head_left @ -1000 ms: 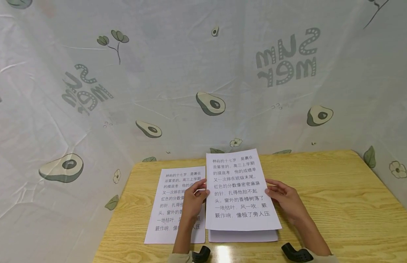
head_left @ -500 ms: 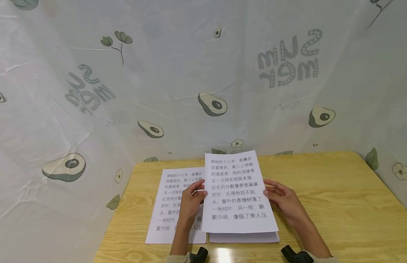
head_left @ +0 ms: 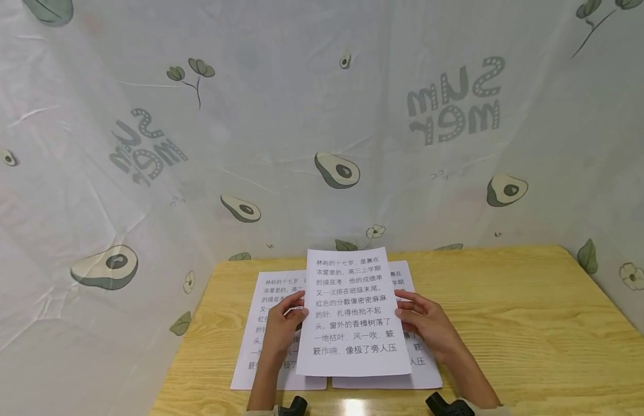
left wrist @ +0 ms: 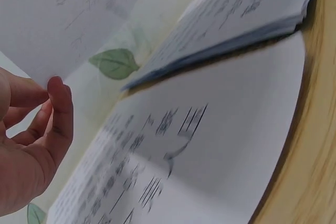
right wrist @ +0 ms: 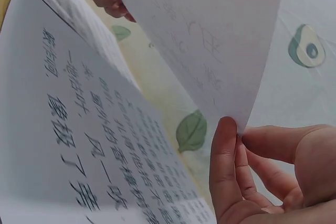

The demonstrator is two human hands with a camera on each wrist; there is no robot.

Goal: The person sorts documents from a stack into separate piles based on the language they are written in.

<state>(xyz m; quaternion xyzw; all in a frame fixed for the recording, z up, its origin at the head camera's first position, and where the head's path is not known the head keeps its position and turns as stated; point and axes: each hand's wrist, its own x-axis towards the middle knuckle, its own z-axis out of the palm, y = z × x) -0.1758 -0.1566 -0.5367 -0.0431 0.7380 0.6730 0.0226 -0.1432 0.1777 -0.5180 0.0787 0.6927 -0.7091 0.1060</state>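
Note:
A printed sheet of paper (head_left: 353, 323) is held up between both hands, its text facing the head camera. My left hand (head_left: 284, 323) pinches its left edge between thumb and fingers. At the opposite edge, the thumb and fingertips of my right hand (right wrist: 262, 171) pinch the paper. Underneath, a printed page (left wrist: 226, 114) lies on the table to the left. Beside it lies a stack of printed paper (right wrist: 89, 114), whose thick edge shows in the left wrist view. The raised sheet overlaps both of these in the head view.
The wooden table (head_left: 525, 323) extends to the right of the papers. Behind it hangs a pale curtain (head_left: 280, 127) with avocado and leaf prints, which also runs along the left side. A narrow gap separates the left page from the stack.
Both hands have carried the sheet leftward off the stack, uncovering more of the stack's top page. It now covers part of the left page. The head view has shifted slightly.

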